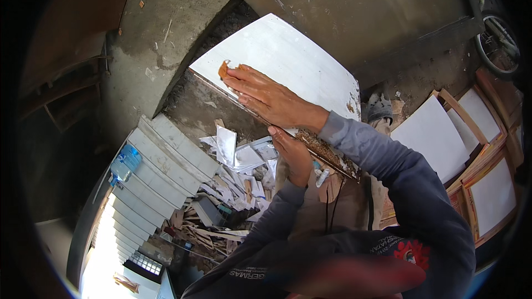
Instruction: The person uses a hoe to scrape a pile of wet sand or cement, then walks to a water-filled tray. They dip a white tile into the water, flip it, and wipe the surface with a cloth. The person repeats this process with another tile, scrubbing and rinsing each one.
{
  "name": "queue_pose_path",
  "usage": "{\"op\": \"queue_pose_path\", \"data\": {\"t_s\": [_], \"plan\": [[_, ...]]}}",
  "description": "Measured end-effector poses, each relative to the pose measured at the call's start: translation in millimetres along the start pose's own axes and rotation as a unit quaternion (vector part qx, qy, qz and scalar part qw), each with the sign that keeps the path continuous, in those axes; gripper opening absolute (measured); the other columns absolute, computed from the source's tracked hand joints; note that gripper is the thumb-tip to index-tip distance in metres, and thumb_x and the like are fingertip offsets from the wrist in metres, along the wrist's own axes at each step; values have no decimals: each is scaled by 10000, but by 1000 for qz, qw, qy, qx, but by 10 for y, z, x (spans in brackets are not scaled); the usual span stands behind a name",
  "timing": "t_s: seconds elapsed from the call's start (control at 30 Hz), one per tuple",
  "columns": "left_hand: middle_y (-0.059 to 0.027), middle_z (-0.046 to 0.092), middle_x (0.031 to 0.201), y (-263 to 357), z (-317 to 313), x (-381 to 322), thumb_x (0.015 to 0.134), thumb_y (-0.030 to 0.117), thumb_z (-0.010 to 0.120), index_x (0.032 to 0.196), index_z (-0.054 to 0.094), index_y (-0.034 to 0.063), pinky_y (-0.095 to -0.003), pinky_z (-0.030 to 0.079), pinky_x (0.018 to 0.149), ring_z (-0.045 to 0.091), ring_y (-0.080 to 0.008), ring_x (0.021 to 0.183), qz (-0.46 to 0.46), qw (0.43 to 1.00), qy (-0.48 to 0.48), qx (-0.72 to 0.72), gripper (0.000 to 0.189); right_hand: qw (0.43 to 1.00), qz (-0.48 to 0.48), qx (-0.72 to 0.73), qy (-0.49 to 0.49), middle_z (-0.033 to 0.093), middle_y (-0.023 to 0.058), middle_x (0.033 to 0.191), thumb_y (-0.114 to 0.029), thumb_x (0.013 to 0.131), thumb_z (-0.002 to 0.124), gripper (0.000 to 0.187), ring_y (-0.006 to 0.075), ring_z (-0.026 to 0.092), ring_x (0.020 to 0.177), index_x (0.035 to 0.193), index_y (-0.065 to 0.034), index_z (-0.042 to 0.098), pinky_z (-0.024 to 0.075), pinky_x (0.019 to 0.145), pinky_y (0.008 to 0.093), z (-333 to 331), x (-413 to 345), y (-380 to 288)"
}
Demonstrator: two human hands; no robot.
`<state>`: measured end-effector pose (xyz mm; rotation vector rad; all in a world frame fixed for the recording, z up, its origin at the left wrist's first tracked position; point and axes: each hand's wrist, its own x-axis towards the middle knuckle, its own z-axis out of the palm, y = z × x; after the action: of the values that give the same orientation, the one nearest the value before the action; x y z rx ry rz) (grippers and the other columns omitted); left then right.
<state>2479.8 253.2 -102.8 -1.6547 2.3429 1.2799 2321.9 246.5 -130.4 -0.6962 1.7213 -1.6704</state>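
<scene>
A white-faced board (286, 58) lies tilted in front of me, its near corner chipped and its underside edge rough and brown. My right hand (270, 99) rests flat on the white face near the left edge. Under its fingertips is a folded piece of orange-brown sandpaper (223, 70), partly hidden by the fingers. Below it, my left hand (294, 155) grips the board's left edge, thumb along the rim; its other fingers are mostly hidden.
Broken white pieces and wood scraps (249, 191) are heaped on the ground at left. Beyond them are a pale ribbed panel (162, 174) and a blue plastic bottle (126, 163). Wood-framed white panels (432, 137) lie at right, below a wheel (481, 52). A concrete slab (141, 54) stands upper left.
</scene>
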Motion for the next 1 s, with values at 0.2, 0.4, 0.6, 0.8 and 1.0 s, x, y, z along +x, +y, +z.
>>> {"op": "queue_pose_path", "data": {"t_s": [0.2, 0.4, 0.6, 0.8, 1.0], "plan": [[-333, 343, 1545, -199, -24, 26, 1081, 274, 497, 1566, 253, -64, -505, 363, 1125, 426, -441, 1373, 11, 989, -59, -135, 640, 998, -44, -23, 42, 446, 82, 1598, -173, 1053, 550, 463, 329, 381, 1498, 1512, -130, 510, 420, 1191, 430, 3, -158, -215], [-320, 352, 1546, -346, 16, -113, 993, 425, 631, 1533, 313, -58, -532, 358, 1109, 407, -453, 1390, 177, 975, -52, 120, 791, 981, -44, -178, 58, 510, 88, 1551, -75, 952, 650, 536, 341, 482, 1433, 1477, -120, 554, 574, 1033, 395, -58, -331, -491], [-365, 468, 1411, -331, 100, -64, 1119, 408, 331, 1493, 340, -96, -508, 356, 1105, 459, -502, 1323, 200, 976, -9, 85, 627, 953, -108, -252, 130, 521, 161, 1528, 0, 911, 631, 560, 347, 501, 1418, 1463, -25, 539, 595, 992, 382, 93, 612, -473], [-193, 438, 1479, -626, 125, -61, 1129, 353, 377, 1533, 311, 16, -414, 365, 1151, 450, -322, 1371, 11, 946, -130, -297, 530, 957, -47, -276, 79, 528, 194, 1510, 29, 890, 616, 512, 394, 531, 1380, 1401, 14, 583, 556, 1048, 399, 40, -240, -549], [-121, 413, 1503, -1023, 151, -192, 1124, 338, 409, 1542, 300, 59, -394, 351, 1171, 419, -252, 1397, 3, 961, -106, -256, 515, 949, -94, -268, 134, 509, 272, 1495, -11, 894, 594, 488, 462, 532, 1357, 1377, 55, 582, 567, 1018, 443, 163, 580, -584]]}}
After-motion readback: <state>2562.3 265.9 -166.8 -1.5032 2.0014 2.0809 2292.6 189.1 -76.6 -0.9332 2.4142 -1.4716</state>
